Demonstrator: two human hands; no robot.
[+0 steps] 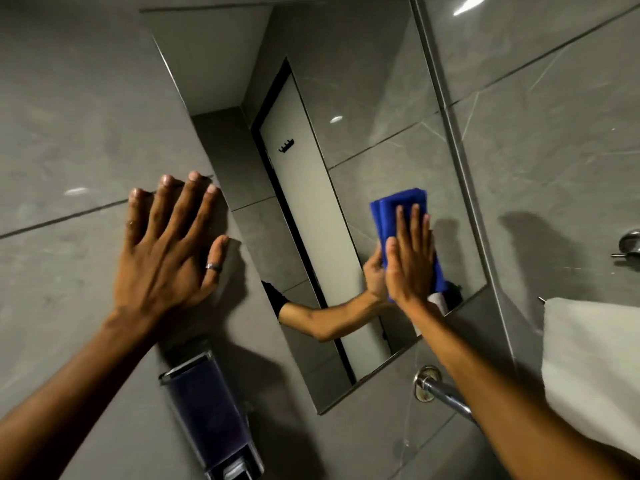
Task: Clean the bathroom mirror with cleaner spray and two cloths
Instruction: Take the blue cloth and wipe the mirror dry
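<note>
A: Nearest the lens are the two bare forearms, reaching up and away. What is the right hand doing?

B: It lies flat, fingers straight and together, pressing a folded bright-blue cloth against the glass of the tall, frameless rectangular wall mirror. The grip is not curled round the cloth; the palm pins it to the lower right part of the mirror, and the cloth's top edge shows above the fingertips.

A: And the mirror?

B: It sits in the grey stone-look tiled wall, running at a slant across the view. Its glass reflects the same hand and cloth, a bare forearm with a dark sleeve, a pale door with a black frame and a small black hook rack.

A: The left hand?

B: Open, fingers spread, palm flat on the tile just left of the mirror's edge, holding nothing. A ring sits on the thumb.

A: What lies further out?

B: Below the left hand a clear wall-mounted soap dispenser with dark purple liquid hangs on the tile. Under the mirror's lower corner a chrome pipe with a round wall flange passes behind the right forearm. At the right edge hangs a white towel, with a chrome fitting above it.
</note>
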